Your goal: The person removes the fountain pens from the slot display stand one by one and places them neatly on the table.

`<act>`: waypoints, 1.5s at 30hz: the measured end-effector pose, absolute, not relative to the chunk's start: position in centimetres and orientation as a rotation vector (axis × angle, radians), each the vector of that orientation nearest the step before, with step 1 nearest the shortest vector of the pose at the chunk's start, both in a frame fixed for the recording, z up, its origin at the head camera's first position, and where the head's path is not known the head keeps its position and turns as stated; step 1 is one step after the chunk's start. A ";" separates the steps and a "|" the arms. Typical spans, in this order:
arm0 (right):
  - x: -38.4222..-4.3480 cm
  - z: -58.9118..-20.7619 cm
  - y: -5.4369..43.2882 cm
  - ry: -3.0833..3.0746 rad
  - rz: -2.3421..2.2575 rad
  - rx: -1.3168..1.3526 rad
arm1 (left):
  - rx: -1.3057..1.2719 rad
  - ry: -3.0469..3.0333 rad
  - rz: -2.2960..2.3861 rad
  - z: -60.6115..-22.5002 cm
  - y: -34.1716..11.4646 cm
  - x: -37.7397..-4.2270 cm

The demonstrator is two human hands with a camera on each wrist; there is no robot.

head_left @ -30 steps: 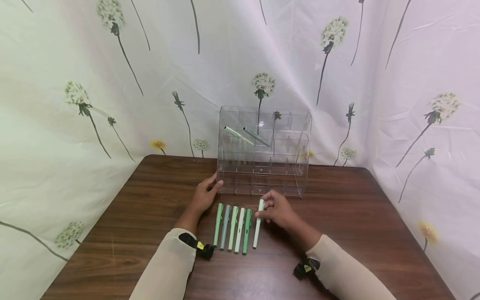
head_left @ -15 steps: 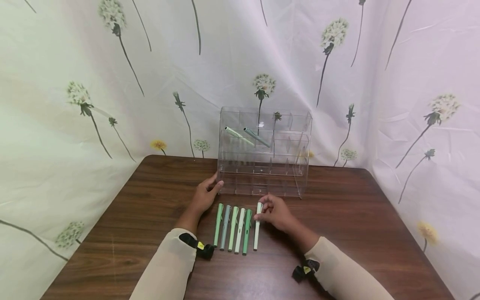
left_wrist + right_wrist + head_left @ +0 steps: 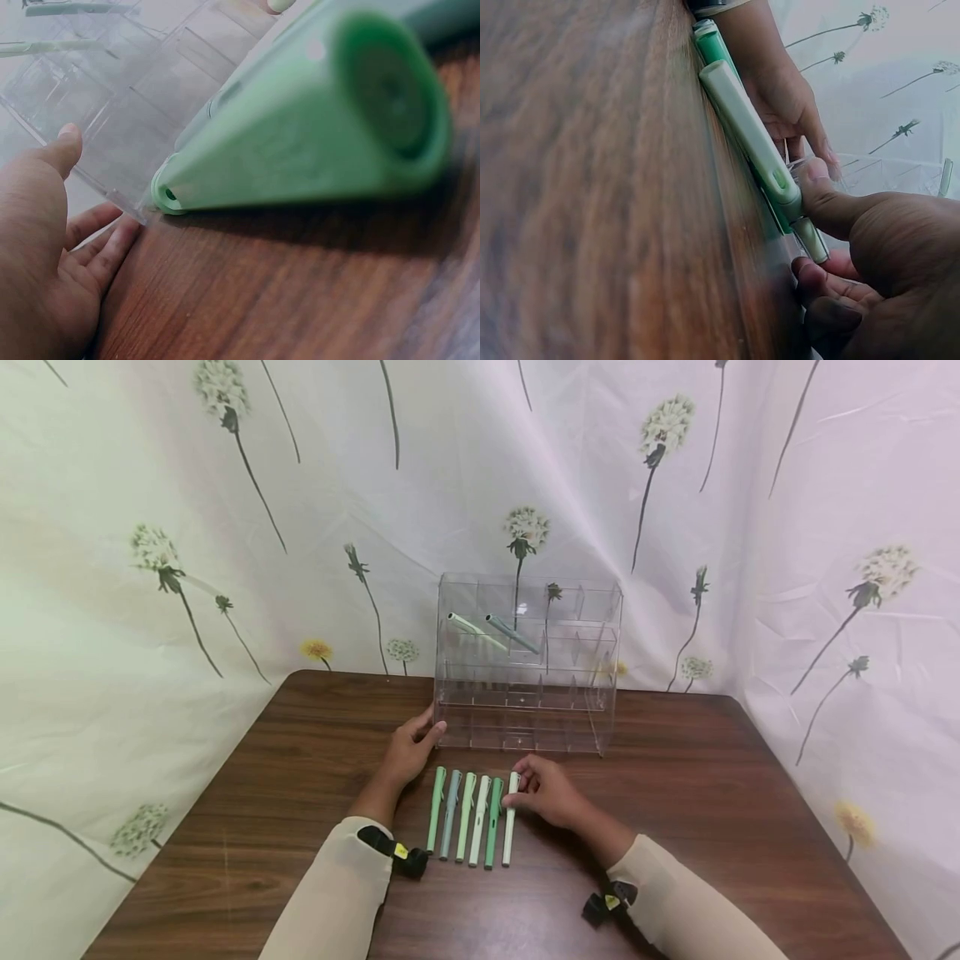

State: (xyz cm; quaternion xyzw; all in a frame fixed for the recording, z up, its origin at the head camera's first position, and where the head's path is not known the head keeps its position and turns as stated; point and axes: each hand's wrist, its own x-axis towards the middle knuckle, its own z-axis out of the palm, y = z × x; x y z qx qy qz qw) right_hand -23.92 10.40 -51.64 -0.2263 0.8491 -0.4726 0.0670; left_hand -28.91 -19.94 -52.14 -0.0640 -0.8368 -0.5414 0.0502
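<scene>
My right hand [image 3: 551, 795] pinches the cap end of a whitish-green pen [image 3: 509, 842] between thumb and fingers. This pen lies alongside a dark green pen [image 3: 492, 837], its clip end towards the rack. In the right wrist view the thumb [image 3: 826, 196] presses beside the cap of the pale pen [image 3: 744, 127]. At the lower left corner of a clear acrylic display rack [image 3: 555, 707], my left hand [image 3: 408, 755] holds the side, thumb in front and fingers along the outside. A light green pen [image 3: 262, 142] fills much of the left wrist view, close to the lens.
Left of the dark green pen, several green, grey-blue and whitish pens [image 3: 464, 827] lie in a row. Two pens lean in the rack's upper left compartments, a pale green pen [image 3: 477, 631] and a grey-green pen [image 3: 513, 633]. Flower-printed cloth [image 3: 315, 510] hangs behind the brown table [image 3: 285, 793].
My right hand has slid the whitish-green pen left and slightly towards me, bringing it beside the dark green pen. The left hand and the rack have stayed put.
</scene>
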 end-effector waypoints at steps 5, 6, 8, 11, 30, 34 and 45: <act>-23.7 -51.3 10.2 2.573 -1.370 -0.654 | -0.201 -2.548 -1.642 -52.1 -20.0 -29.0; -23.6 -51.3 10.1 2.584 -1.349 -0.647 | -0.200 -2.550 -1.642 -52.1 -20.0 -29.0; -23.5 -51.1 10.0 2.602 -1.302 -0.641 | -0.199 -2.552 -1.641 -52.2 -20.0 -29.0; -23.4 -51.1 9.9 2.623 -1.245 -0.649 | -0.201 -2.551 -1.649 -52.2 -20.1 -29.0; -23.8 -50.9 10.4 2.571 -1.340 -0.707 | -0.188 -2.566 -1.644 -52.1 -20.1 -29.0; -23.8 -50.5 10.6 2.578 -1.351 -0.702 | -0.187 -2.576 -1.630 -52.1 -20.1 -29.1; -24.8 -47.9 11.3 2.668 -1.314 -0.695 | -0.174 -2.562 -1.647 -52.2 -20.0 -29.0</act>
